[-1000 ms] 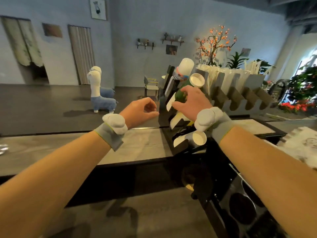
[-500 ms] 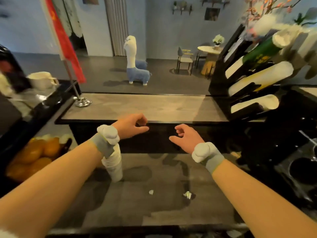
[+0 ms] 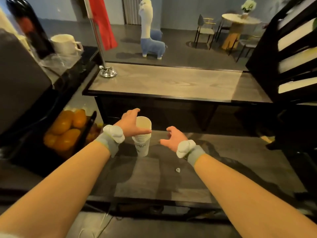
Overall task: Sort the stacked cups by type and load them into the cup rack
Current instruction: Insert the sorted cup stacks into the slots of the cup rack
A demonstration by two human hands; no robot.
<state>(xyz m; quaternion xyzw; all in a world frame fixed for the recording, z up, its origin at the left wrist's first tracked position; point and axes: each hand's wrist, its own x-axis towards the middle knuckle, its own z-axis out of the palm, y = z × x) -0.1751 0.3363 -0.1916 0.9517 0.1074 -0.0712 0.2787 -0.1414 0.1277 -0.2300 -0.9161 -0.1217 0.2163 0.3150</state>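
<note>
Vertically standing cup stack (image 3: 142,146) — mouths up, left hand (image 3: 130,125) gripping.

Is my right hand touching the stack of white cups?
Apart. The head view shows a strip of dark counter between the right hand and the stack of white cups; only the left hand grips it.
</note>
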